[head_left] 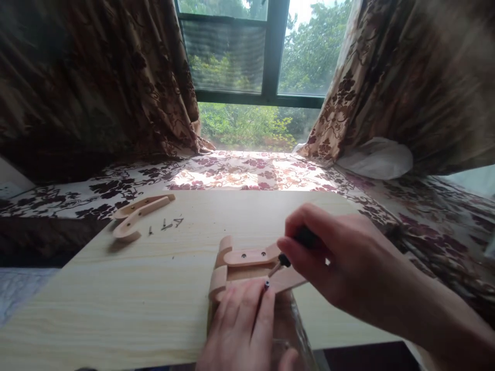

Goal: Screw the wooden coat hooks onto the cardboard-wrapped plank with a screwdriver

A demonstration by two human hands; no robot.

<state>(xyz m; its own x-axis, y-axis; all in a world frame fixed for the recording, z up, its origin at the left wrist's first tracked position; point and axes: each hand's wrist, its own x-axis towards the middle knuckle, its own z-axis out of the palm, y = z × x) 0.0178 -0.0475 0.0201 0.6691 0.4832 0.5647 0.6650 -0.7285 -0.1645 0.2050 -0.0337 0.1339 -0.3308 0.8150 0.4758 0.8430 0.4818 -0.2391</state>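
Observation:
My right hand (325, 247) is closed around the dark handle of a screwdriver (284, 259). The shaft slants down to the left, its tip close to a small screw (266, 284) by the fingertips of my left hand (243, 319). Those fingers lie stretched out on a curved light-wood piece, pressing from above, with the thumb apart; they hide most of that piece. Beyond it, a matching curved wooden piece (253, 256) with two dark screw heads lies along a flat wooden part (247, 272). Whether the screwdriver tip touches the screw, I cannot tell.
Two curved wooden pieces (143, 212) lie at the table's far left, beside several loose screws (166, 225). The pale wood-grain table (116, 309) ends at a ledge with floral cloth (251, 170). A white plastic bag (379, 158) rests by the right curtain (340, 108).

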